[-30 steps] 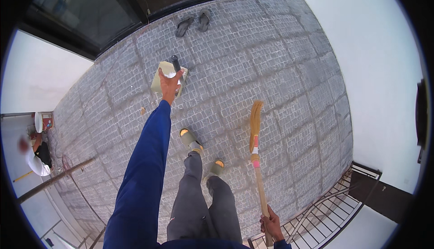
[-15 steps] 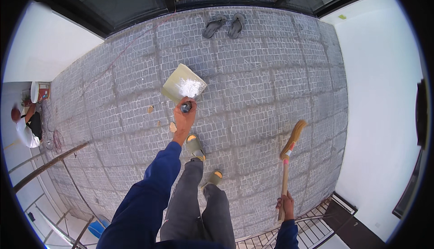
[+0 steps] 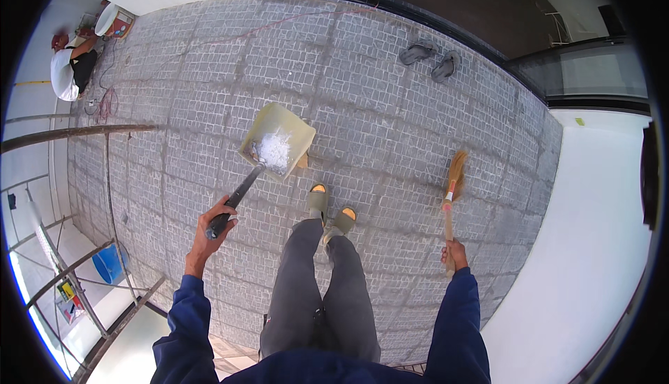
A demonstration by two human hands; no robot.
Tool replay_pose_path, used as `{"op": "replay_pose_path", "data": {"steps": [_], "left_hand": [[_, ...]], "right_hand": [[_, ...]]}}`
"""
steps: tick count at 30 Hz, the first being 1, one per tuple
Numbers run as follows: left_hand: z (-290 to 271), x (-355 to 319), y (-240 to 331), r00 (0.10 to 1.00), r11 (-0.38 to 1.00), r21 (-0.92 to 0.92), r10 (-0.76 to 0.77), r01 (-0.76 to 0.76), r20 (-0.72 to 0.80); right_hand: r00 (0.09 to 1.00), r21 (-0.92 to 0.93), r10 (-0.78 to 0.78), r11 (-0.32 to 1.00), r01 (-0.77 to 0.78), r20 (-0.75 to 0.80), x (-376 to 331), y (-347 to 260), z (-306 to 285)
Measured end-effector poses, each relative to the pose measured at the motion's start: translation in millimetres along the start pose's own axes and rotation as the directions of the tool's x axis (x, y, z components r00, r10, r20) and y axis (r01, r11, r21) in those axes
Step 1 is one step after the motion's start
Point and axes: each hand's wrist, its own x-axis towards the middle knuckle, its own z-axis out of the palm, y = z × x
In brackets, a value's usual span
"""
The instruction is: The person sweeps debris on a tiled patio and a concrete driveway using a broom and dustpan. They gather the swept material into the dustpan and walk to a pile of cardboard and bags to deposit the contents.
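Left hand [image 3: 212, 227] is clamped on the dustpan [image 3: 277, 140] handle at 9 o'clock; right hand [image 3: 454, 253], at 3, grips the broom [image 3: 453, 189].

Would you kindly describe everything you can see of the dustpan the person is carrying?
The dustpan is a pale yellow, plastic-looking scoop with raised side walls and a long dark handle. A heap of white debris lies in its tray. The left hand grips the lower end of the handle, and the pan is held out in front over the grey paved floor, its open edge pointing away from the person. Nothing else touches it; it sits left of the person's sandalled feet.
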Motion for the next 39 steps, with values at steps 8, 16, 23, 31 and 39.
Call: {"op": "replay_pose_path", "data": {"steps": [8, 16, 23, 31, 39], "left_hand": [[-89.7, -1.9, -87.0, 1.0, 0.99, 0.141, -0.017, 0.017, 0.004], [-137.4, 11.2, -189.0, 0.97, 0.963, 0.178, 0.174, -0.204, 0.168], [-145.7, 33.0, -231.1, 0.932, 0.936, 0.16, 0.273, -0.315, 0.24], [-171.3, 33.9, -252.4, 0.915, 0.929, 0.121, 0.309, -0.349, 0.261], [-211.6, -8.5, -249.0, 0.939, 0.955, 0.09, 0.256, -0.282, 0.229]], "right_hand": [[0.963, -0.403, -0.259, 0.875, 0.268, 0.078, 7.8, 13.2, 203.4], [0.956, -0.471, -0.135, 0.846, 0.248, 0.262, -154.4, 90.3, 389.6], [0.837, -0.413, -0.079, 0.842, 0.347, 0.542, -244.6, 101.9, 488.1], [0.858, -0.496, 0.076, 0.84, 0.22, 0.508, -329.5, 85.7, 395.9], [0.97, -0.334, 0.013, 0.94, 0.072, 0.244, -372.6, 116.7, 305.0]]}}
